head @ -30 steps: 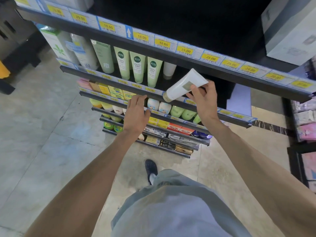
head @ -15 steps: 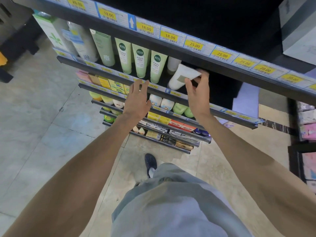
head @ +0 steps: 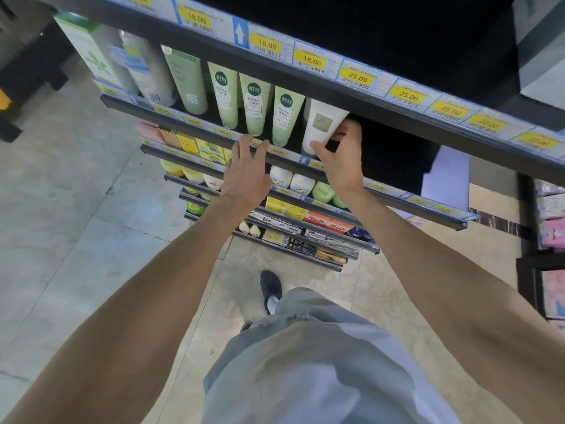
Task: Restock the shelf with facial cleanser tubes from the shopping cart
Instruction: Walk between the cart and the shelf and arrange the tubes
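Now upright beside the green tubes [head: 255, 102], the white tube [head: 321, 127] seems seated; my right hand [head: 342, 160] still pinches it, left hand [head: 246, 175] spread, cart unseen

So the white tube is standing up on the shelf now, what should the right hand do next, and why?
Probably let go and draw back. The white tube already stands upright, cap down, beside the green tubes on the shelf, while the right hand grips its lower end. The left hand hovers open near the shelf edge, holding nothing. Whether the tube stands steady cannot be told.
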`<state>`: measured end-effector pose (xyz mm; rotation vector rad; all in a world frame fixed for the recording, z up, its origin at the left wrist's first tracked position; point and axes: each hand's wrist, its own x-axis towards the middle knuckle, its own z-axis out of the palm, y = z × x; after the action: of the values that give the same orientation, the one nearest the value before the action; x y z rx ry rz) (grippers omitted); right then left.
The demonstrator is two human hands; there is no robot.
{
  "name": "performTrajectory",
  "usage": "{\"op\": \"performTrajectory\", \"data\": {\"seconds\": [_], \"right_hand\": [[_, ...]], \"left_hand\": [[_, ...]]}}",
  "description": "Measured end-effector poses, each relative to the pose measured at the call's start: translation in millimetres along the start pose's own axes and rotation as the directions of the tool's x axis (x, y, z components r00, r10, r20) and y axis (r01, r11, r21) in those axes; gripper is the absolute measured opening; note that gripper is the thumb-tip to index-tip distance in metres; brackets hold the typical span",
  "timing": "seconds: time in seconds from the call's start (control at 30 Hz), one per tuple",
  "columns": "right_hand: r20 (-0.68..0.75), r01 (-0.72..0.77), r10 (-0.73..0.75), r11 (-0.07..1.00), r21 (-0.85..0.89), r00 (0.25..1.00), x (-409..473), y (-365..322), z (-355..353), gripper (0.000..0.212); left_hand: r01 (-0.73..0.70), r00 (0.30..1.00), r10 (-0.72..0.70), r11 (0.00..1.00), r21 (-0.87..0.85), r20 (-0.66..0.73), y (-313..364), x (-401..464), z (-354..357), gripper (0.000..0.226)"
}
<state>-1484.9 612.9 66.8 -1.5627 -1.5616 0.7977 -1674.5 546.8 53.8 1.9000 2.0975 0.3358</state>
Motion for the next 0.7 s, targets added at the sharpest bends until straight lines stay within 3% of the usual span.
{"op": "performTrajectory", "data": {"seconds": [0.7], "right_hand": [[-0.104,-0.017,0.003,0.991,-0.136,0.995,36,8,31,0.040]], "left_hand": [[0.009,1.000,-0.009,1.000,-0.008,0.010,2,4,-2,0.071]]}}
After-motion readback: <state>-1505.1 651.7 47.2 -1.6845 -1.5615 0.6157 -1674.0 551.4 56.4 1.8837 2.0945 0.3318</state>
